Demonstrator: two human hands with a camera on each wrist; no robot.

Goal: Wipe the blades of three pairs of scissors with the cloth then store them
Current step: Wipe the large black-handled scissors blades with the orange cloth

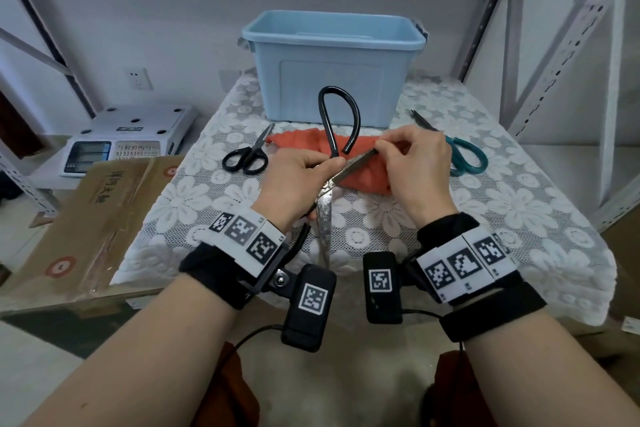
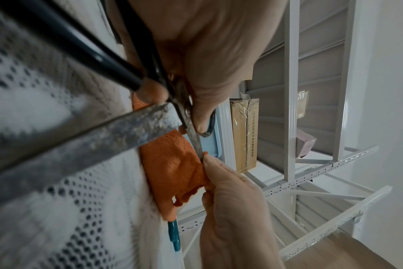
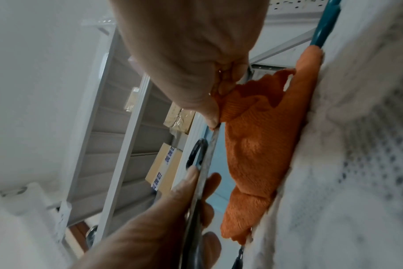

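My left hand (image 1: 304,173) grips a large pair of old iron scissors (image 1: 337,114) near the pivot, their blades spread apart. One stained blade (image 1: 323,218) points back toward me; the other blade (image 1: 356,163) runs right. My right hand (image 1: 412,163) pinches the orange cloth (image 1: 367,180) around the tip of that blade, as the left wrist view shows the cloth (image 2: 175,163) and the right wrist view the cloth (image 3: 255,145). Small black scissors (image 1: 247,156) lie left on the tablecloth. Teal-handled scissors (image 1: 464,152) lie right, partly behind my right hand.
A light blue plastic bin (image 1: 332,69) stands open at the back of the lace-covered table (image 1: 519,204). A cardboard box (image 1: 90,218) and a white scale (image 1: 128,139) sit to the left. Metal shelf uprights (image 1: 568,45) rise on the right.
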